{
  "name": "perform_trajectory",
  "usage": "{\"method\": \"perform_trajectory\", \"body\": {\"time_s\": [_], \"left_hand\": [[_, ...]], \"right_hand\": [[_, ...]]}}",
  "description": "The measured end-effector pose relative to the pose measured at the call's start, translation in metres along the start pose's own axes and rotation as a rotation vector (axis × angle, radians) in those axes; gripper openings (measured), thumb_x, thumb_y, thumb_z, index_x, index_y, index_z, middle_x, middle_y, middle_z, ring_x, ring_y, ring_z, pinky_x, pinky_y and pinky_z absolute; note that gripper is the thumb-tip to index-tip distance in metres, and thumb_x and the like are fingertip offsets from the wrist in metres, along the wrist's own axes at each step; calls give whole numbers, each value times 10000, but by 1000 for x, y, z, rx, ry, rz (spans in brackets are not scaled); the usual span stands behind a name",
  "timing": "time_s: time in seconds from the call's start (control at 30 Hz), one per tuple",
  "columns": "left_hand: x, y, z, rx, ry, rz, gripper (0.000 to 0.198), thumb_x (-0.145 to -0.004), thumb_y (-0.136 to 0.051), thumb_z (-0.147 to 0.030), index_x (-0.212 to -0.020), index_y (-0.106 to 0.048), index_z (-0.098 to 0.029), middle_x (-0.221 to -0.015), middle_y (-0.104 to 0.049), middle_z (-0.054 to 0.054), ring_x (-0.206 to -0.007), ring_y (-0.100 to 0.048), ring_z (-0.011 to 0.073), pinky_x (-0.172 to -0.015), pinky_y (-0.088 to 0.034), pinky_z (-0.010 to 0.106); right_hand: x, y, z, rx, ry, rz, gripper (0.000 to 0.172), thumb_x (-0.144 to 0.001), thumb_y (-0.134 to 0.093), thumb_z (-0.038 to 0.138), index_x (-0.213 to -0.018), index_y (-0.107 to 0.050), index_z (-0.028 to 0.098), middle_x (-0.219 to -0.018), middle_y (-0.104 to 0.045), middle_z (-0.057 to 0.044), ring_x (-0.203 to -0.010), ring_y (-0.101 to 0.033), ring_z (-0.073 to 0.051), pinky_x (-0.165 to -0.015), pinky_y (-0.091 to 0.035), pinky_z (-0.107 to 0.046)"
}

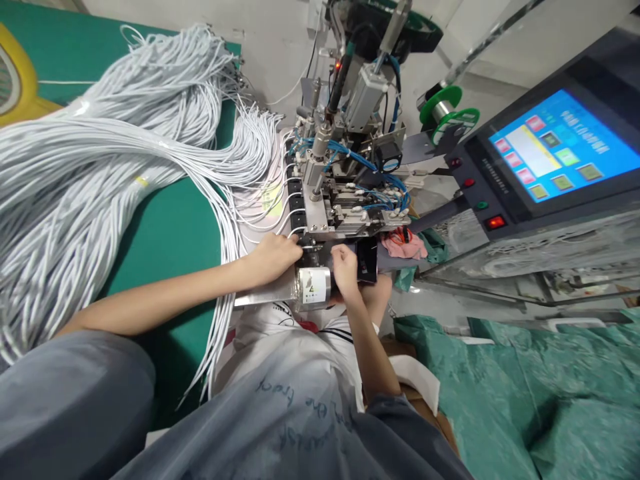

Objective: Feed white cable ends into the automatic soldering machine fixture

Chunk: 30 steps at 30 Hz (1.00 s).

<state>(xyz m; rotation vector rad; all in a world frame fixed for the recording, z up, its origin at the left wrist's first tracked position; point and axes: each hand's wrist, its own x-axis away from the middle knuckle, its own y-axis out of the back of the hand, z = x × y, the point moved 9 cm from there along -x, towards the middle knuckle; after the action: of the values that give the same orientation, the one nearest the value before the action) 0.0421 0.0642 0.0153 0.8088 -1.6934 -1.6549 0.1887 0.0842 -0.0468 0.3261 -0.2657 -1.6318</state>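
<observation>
My left hand (277, 257) is closed at the near end of a row of black clamps (297, 201) on the bench machine (320, 167). A thin white cable (295, 231) runs by its fingertips and seems pinched there, though the fingers cover most of it. To the right, my right hand (345, 267) is curled with thumb and fingers pressed together; whatever it holds is hidden. Between the hands sits a round metal container with a white label (314, 285). Several white cables curve from the big bundle (150, 140) into the clamps.
A control panel with a lit blue screen (565, 147) stands at the right. Behind the machine is a green spool (443, 110). A dark phone-like slab (367, 260) and a pink cloth (404, 245) lie beside my right hand. Green sacking (540, 387) fills the lower right.
</observation>
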Motion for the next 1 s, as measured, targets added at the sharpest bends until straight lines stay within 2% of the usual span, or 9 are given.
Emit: {"method": "perform_trajectory", "body": {"time_s": [0.07,0.13,0.2,0.3,0.37,0.43,0.63,0.83,1.0], "left_hand": [[-4,0,10,-17,56,-15,235,-812,-416,-48,-853,-644,-89,-805,-626,138,-615,-616,214,-497,-366,276],[-7,-2,17,-31,80,-35,241,-827,-406,-64,-865,-643,-87,-791,-627,141,-640,-626,233,-501,-364,283],[-9,-4,21,-41,84,-49,230,-830,-411,-73,-846,-641,-88,-760,-628,136,-647,-630,241,-502,-361,284],[-10,-6,23,-46,72,-63,218,-827,-424,-74,-843,-641,-90,-729,-633,130,-646,-631,234,-507,-357,276],[-9,-5,22,-56,49,-72,223,-826,-425,-67,-865,-643,-91,-741,-642,130,-653,-632,223,-513,-354,269],[-8,-3,22,-78,35,-76,238,-822,-421,-55,-886,-648,-89,-756,-648,133,-659,-633,211,-516,-348,264],[-8,-2,22,-69,40,-79,232,-810,-428,-42,-864,-648,-90,-700,-647,129,-649,-634,222,-502,-315,267],[-9,1,23,-39,63,-68,258,-816,-392,-48,-782,-643,-96,-674,-646,138,-625,-632,239,-491,-317,281],[4,20,-6,-11,28,-156,209,-782,-410,-46,-773,-614,-88,-665,-627,109,-553,-592,183,-469,-312,272]], "right_hand": [[22,16,23,22,60,-177,231,-835,-442,330,-681,-516,174,-603,-478,24,-580,-437,-114,-568,-347,-233],[49,3,43,-14,86,-133,242,-852,-453,336,-705,-551,171,-585,-490,25,-546,-434,-107,-547,-348,-230],[78,-47,54,-74,53,199,310,-857,-471,356,-627,-561,169,-550,-522,16,-519,-457,-100,-544,-367,-228],[135,-136,47,-212,-160,779,414,-870,-447,424,-583,-588,161,-501,-552,10,-436,-473,-84,-476,-376,-216],[158,-172,36,-293,-297,916,402,-842,-481,457,-600,-593,155,-484,-544,16,-402,-472,-77,-422,-367,-201],[165,-189,28,-378,-394,916,368,-791,-544,472,-613,-580,152,-509,-561,15,-400,-486,-74,-396,-376,-191],[163,-184,21,-475,-487,767,282,-680,-671,409,-693,-574,145,-572,-592,17,-440,-551,-83,-423,-444,-198],[173,-190,22,-563,-584,803,336,-620,-724,422,-687,-534,153,-524,-550,42,-457,-572,-89,-435,-451,-182],[172,-183,24,-551,-523,809,306,-674,-676,430,-739,-518,176,-620,-536,42,-487,-571,-96,-428,-475,-199]]}}
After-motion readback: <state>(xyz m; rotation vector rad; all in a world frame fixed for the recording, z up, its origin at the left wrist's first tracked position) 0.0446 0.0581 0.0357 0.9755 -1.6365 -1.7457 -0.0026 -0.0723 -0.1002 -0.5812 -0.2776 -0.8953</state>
